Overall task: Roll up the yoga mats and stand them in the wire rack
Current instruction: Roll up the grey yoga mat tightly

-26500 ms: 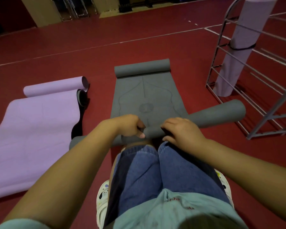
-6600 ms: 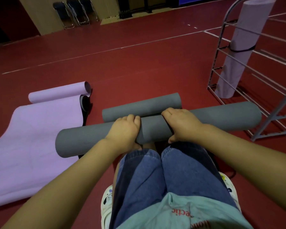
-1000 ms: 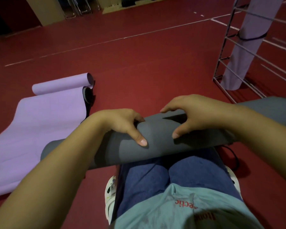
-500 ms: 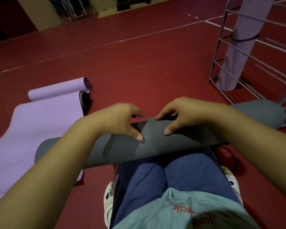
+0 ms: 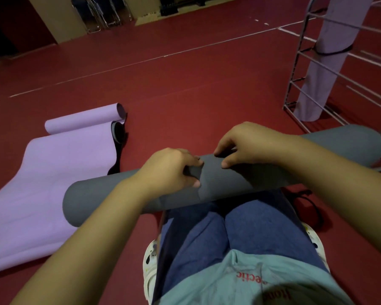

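Our rolled grey yoga mat [image 5: 110, 198] lies across our knees; our left hand [image 5: 169, 170] curls round its middle, our right hand [image 5: 245, 144] pinches it with bent fingers. Its far end hides part of the wire rack [image 5: 299, 62]. Shirt lettering [image 5: 251, 279] reads partly "ectic".
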Available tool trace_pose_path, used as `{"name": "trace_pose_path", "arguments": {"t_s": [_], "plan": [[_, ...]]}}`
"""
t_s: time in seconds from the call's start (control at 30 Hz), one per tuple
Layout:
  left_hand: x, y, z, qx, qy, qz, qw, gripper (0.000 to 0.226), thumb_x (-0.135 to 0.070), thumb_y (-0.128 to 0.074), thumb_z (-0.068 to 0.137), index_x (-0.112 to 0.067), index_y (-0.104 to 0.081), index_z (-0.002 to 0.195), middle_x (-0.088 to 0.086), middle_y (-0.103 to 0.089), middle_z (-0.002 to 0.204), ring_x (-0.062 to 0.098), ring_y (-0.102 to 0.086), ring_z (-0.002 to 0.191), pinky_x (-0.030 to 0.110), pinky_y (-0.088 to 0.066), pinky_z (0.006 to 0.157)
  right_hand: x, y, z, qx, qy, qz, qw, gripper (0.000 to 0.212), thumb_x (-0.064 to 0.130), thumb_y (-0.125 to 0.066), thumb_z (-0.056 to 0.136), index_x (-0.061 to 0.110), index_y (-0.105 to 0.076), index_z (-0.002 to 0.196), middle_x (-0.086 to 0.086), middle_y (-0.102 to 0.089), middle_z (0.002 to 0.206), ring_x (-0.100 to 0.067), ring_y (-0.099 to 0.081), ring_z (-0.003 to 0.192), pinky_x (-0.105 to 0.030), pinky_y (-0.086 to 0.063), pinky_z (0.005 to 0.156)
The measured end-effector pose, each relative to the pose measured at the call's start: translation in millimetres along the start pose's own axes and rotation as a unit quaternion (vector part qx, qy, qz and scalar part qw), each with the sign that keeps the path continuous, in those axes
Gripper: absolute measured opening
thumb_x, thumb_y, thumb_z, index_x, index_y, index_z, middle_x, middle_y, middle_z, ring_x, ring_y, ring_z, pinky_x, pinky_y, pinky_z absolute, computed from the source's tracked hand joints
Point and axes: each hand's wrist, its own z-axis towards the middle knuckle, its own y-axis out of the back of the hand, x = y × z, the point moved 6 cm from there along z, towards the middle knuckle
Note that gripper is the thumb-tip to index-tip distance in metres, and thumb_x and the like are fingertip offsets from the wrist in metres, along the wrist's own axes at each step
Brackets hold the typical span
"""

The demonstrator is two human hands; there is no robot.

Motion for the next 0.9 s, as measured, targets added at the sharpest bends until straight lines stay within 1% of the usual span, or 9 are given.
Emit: {"name": "trace_pose_path", "arguments": {"t_s": [0.07,0.2,0.3,0.37,0.47,0.53,0.7,0.8,0.9], "plan": [[4.1,1.0,7.9,0.010,0.002,-0.002,1.000,0.056,-0.039,-0.073,0.078,-0.026,-0.058,0.130,-0.006,-0.058,0.132,0.015,-0.052,0.121,0.029,-0.040,0.097,6.0,-1.8,-5.0,-0.040,0.012,-0.056,0.998,0.040,0.036,-0.073,0.079,0.030,-0.066,0.118,0.013,-0.066,0.117,-0.008,-0.059,0.107,-0.030,-0.048,0.091],[16.6,2.0,19.7,0.049,0.017,-0.032,0.998,0.053,-0.038,-0.075,0.077,-0.026,-0.060,0.127,-0.005,-0.063,0.125,0.015,-0.057,0.112,0.030,-0.044,0.094,4.1,-16.1,-7.2,-0.047,0.003,-0.079,0.996,0.054,0.044,-0.073,0.076,0.027,-0.061,0.126,0.006,-0.062,0.125,-0.017,-0.057,0.113,-0.037,-0.048,0.093],[23.1,3.5,23.0,0.069,0.033,-0.083,0.994,0.051,-0.036,-0.075,0.078,-0.028,-0.061,0.126,-0.006,-0.064,0.121,0.011,-0.058,0.108,0.029,-0.044,0.094,2.3,-15.0,-4.5,-0.046,-0.007,-0.063,0.997,0.061,0.043,-0.076,0.074,0.026,-0.058,0.130,0.006,-0.060,0.130,-0.016,-0.054,0.118,-0.032,-0.044,0.098],[23.4,3.9,25.1,0.074,0.036,-0.101,0.992,0.049,-0.033,-0.073,0.081,-0.026,-0.060,0.127,-0.005,-0.064,0.122,0.011,-0.058,0.109,0.026,-0.044,0.094,0.5,-9.7,0.0,-0.037,-0.014,-0.043,0.998,0.060,0.042,-0.077,0.073,0.025,-0.059,0.128,0.008,-0.060,0.129,-0.012,-0.054,0.118,-0.025,-0.043,0.095],[18.4,6.6,24.6,0.047,0.022,-0.056,0.997,0.043,-0.028,-0.068,0.086,-0.021,-0.061,0.128,0.000,-0.064,0.120,0.017,-0.058,0.109,0.024,-0.042,0.089,-4.8,-3.7,9.6,-0.016,-0.015,-0.017,1.000,0.057,0.040,-0.078,0.073,0.026,-0.062,0.125,0.010,-0.062,0.126,-0.010,-0.056,0.114,-0.022,-0.041,0.089],[12.4,7.6,19.7,0.014,0.001,-0.018,1.000,0.042,-0.024,-0.066,0.086,-0.018,-0.060,0.128,0.003,-0.062,0.123,0.021,-0.056,0.112,0.026,-0.040,0.092,-8.4,-1.6,15.0,-0.001,-0.015,-0.001,1.000,0.054,0.039,-0.078,0.074,0.026,-0.063,0.124,0.010,-0.062,0.125,-0.009,-0.056,0.112,-0.023,-0.042,0.090],[5.7,-1.9,4.4,0.017,0.000,-0.014,1.000,0.070,-0.043,-0.072,0.079,-0.019,-0.047,0.140,0.000,-0.042,0.145,0.016,-0.043,0.129,0.023,-0.031,0.103,-12.7,2.4,27.5,0.036,-0.012,0.019,0.999,0.050,0.038,-0.077,0.075,0.025,-0.065,0.122,0.011,-0.064,0.120,-0.008,-0.058,0.106,-0.028,-0.046,0.093],[7.1,-2.3,4.7,0.002,0.013,-0.036,0.999,0.079,-0.048,-0.076,0.072,-0.019,-0.046,0.140,0.000,-0.045,0.143,0.015,-0.042,0.129,0.022,-0.031,0.102,-15.4,2.9,34.1,0.056,-0.015,0.024,0.998,0.050,0.038,-0.076,0.076,0.026,-0.064,0.123,0.011,-0.064,0.121,-0.009,-0.058,0.106,-0.031,-0.047,0.094],[10.4,-2.6,9.4,-0.007,0.025,-0.036,0.999,0.081,-0.046,-0.079,0.069,-0.020,-0.047,0.138,-0.002,-0.050,0.135,0.016,-0.048,0.121,0.025,-0.038,0.096,-16.2,-0.6,37.3,0.062,-0.014,0.003,0.998,0.048,0.038,-0.069,0.084,0.024,-0.059,0.129,0.007,-0.060,0.128,-0.014,-0.055,0.113,-0.035,-0.045,0.098]]}}
